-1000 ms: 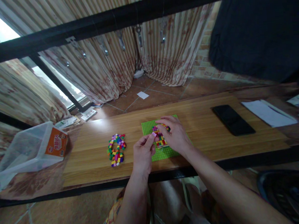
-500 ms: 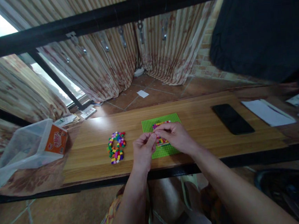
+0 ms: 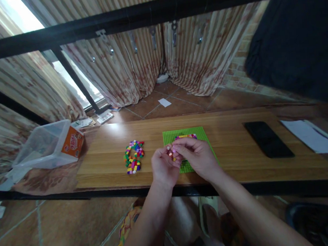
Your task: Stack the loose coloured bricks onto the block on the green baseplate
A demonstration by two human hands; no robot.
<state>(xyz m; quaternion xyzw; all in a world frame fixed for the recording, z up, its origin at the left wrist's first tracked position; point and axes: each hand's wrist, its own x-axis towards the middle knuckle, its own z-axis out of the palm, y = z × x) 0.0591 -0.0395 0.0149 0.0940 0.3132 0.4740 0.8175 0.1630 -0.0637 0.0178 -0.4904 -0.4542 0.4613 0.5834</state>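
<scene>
My left hand (image 3: 165, 167) is turned palm up and cupped around several small toy bricks (image 3: 170, 153). Thumb and fingertips of my right hand (image 3: 197, 154) pinch a small pink brick (image 3: 174, 149) right over the left fingers. Behind and below both hands lies a green studded baseplate (image 3: 208, 142). Rows of colourful bricks (image 3: 192, 136) on it show past the right hand, which hides the rest of them. To the left, on the wooden board, loose multicoloured bricks (image 3: 133, 167) lie in a rough ring with a tail.
A clear plastic box (image 3: 43, 143) with an orange label stands at the left. On the right lie a black phone (image 3: 268, 138) and white paper (image 3: 311, 137). A dark rail (image 3: 131, 16) crosses above the table.
My left hand has turned palm up, so the bricks in it now show. My right fingers have moved slightly right and hold a pink brick. The view has shifted left.
</scene>
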